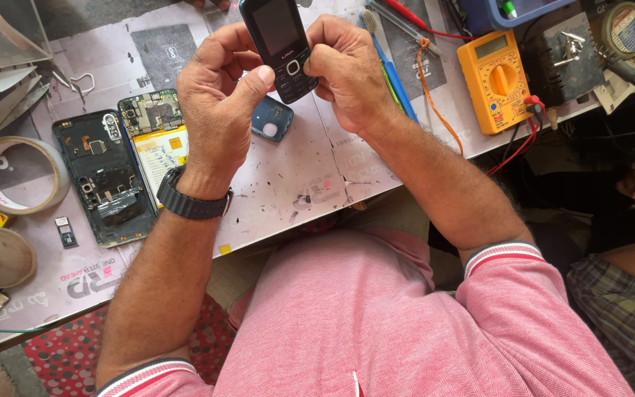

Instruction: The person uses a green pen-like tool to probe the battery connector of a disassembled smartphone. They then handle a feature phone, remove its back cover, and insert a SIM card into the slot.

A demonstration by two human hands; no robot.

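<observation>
Head view: one black keypad phone [282, 44] in both hands' grip, left hand [218, 110], right hand [347, 70].

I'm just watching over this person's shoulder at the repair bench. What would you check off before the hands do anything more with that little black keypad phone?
1. Phone held by both hands: ok. The left hand and right hand grip the black keypad phone from either side.
2. Phone held above the table: ok.
3. Screen lit: not ok, it looks dark.
4. Thumbs near the keypad: ok.
5. Opened smartphone out of the way: ok, it lies flat to the left.
6. Yellow multimeter leads connected to the phone: cannot tell.
</observation>
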